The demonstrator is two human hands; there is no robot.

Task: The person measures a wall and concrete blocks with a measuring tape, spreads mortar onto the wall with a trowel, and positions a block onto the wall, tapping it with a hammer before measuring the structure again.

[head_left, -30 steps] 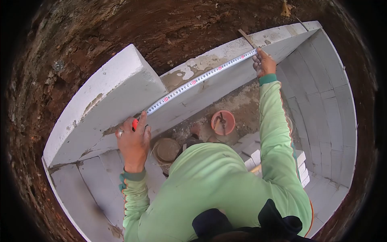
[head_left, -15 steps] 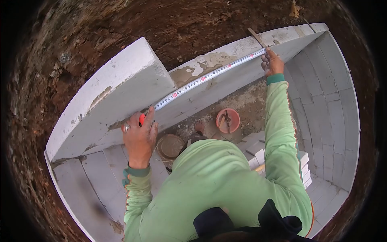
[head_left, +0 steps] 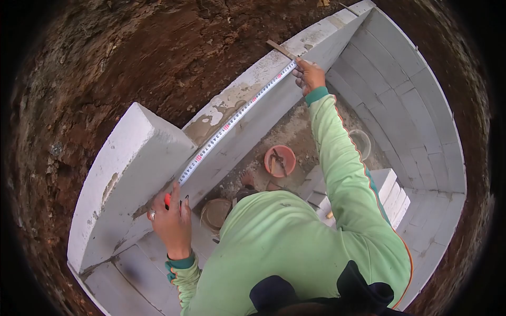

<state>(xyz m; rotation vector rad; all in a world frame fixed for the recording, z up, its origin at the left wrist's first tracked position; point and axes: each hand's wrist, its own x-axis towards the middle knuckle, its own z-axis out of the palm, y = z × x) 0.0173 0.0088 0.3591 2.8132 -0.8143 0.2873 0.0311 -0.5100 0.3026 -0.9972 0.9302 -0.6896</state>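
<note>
I observe one tape measure (head_left: 240, 113), its red case (head_left: 168, 200) mostly hidden, its white blade (head_left: 226, 127) printed with black numerals and red marks, extended nearly straight from near left to far right along the pale block wall (head_left: 266, 109).

The long, thin white measuring tape (head_left: 241, 112) bears black numerals and red blocks; the light-green long-sleeved cloth shirt (head_left: 284, 231) has teal cuffs (head_left: 317, 95).

Tape measure (head_left: 237, 122) along the wall (head_left: 263, 118); block (head_left: 132, 174) on the wall's left end; bucket (head_left: 289, 153) left of stacked blocks (head_left: 392, 199); soil (head_left: 158, 63) behind the wall.
</note>
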